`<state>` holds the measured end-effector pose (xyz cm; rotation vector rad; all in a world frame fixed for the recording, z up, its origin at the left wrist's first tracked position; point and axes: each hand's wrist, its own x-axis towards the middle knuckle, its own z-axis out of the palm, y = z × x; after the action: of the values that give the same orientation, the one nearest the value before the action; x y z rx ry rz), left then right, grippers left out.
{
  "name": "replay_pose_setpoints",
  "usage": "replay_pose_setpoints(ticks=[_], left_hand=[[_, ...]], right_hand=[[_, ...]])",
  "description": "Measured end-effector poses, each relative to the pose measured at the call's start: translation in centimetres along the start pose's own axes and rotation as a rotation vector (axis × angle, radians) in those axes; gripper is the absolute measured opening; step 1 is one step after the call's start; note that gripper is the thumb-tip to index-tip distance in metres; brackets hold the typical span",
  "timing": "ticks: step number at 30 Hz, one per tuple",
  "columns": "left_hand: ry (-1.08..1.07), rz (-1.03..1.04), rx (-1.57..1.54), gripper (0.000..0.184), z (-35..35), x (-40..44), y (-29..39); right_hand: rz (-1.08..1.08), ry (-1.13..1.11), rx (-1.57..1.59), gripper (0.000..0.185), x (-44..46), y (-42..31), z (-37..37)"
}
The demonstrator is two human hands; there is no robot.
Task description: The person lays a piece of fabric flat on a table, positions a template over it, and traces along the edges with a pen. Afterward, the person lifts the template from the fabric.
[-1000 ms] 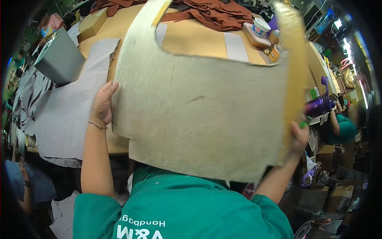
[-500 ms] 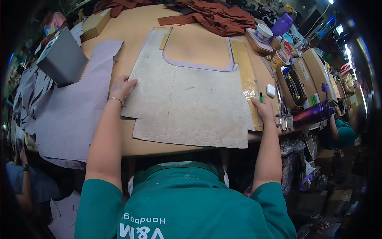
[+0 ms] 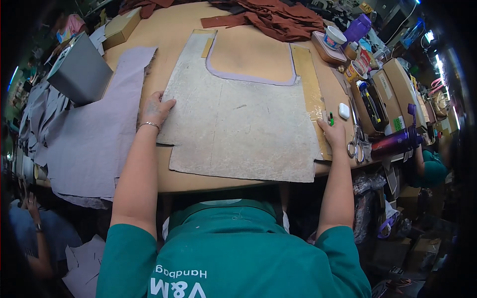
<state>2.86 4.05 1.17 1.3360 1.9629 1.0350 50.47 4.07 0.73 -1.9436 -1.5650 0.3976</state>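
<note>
A large grey cardboard pattern template (image 3: pixel 248 134) with a wide U-shaped cutout lies flat on the tan table (image 3: pixel 253 44). Pale lilac material shows along the cutout's rim, under the template. My left hand (image 3: pixel 159 108) is closed on the template's left edge, thumb on top and fingers partly hidden. At the opposite edge, my right hand (image 3: pixel 334 133) has its thumb over the yellow taped strip (image 3: pixel 314 102). A slim green pen-like item (image 3: pixel 331 118) sticks up from between the right fingers. Lilac fabric (image 3: pixel 94 134) lies left of my left hand.
Scissors (image 3: pixel 355 144), a white earbud case (image 3: pixel 343 111), a purple bottle (image 3: pixel 395 144) and an open box of tools (image 3: pixel 370 107) lie on the right. Brown fabric (image 3: pixel 278 20) is heaped at the back. A grey box (image 3: pixel 82 69) stands on the lilac fabric.
The view has shifted slightly, moving everything a little right and up in the picture. Both hands keep their places on the template. At lower left, another person's hand has moved.
</note>
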Motion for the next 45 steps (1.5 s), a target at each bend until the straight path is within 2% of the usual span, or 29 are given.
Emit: replay_pose_setpoints(ticks=[2, 4, 5, 7, 8, 11, 14, 17, 23, 26, 28, 31, 34, 45], left_hand=[[-0.003, -0.002, 0.002, 0.041, 0.0, -0.1, 0.2], [0.022, 0.064, 0.230, 0.041, -0.2, -0.1, 0.5], [0.032, 0.095, 0.344, 0.041, -0.2, -0.2, 0.5], [0.184, 0.152, 0.636, 0.043, 0.3, -0.6, 0.2], [0.260, 0.182, 0.781, 0.043, 0.5, -0.7, 0.2], [0.243, 0.081, 0.716, 0.043, 0.4, -0.9, 1.0], [0.057, -0.071, 0.599, 0.044, -0.1, -0.2, 1.8], [0.077, -0.037, 0.525, 0.045, -0.1, 0.3, 1.3], [0.100, -0.163, 0.280, 0.039, 0.3, 1.8, -0.4], [-0.003, -0.231, 0.169, 0.047, -0.4, 1.8, 0.4], [-0.006, -0.197, 0.195, 0.047, -0.5, 1.3, 1.0], [0.015, -0.162, 0.179, 0.046, 0.0, 1.2, 0.4], [0.089, -0.076, 0.232, 0.043, 0.5, 1.2, -0.1], [0.118, 0.031, 0.327, 0.046, 0.6, 0.5, -0.3]], right_hand=[[0.048, -0.006, -0.011, 0.042, -0.1, -0.3, -0.1], [0.139, -0.025, -0.035, 0.043, -1.1, -2.5, -0.9], [0.066, 0.038, -0.136, 0.043, -1.0, -2.0, -0.5], [-0.076, 0.169, -0.337, 0.042, -0.7, -0.8, 0.2], [-0.057, 0.170, -0.328, 0.041, -0.5, -0.1, 0.3], [0.005, 0.166, -0.269, 0.038, -0.8, -0.5, 0.3], [0.056, 0.151, -0.168, 0.037, -0.7, -0.5, 0.5], [0.105, 0.129, -0.141, 0.038, -0.2, -0.1, 0.8], [0.204, 0.091, -0.187, 0.041, 0.1, -0.7, 0.7], [0.217, 0.132, -0.262, 0.043, -0.2, -1.4, 1.0], [0.238, 0.128, -0.299, 0.044, -0.4, -2.1, 0.9], [0.175, 0.213, -0.352, 0.036, 0.1, -1.7, 1.3], [0.319, -0.025, -0.142, 0.033, 1.0, -1.5, 0.2], [0.347, -0.064, -0.012, 0.029, 1.1, -2.2, -1.0]])
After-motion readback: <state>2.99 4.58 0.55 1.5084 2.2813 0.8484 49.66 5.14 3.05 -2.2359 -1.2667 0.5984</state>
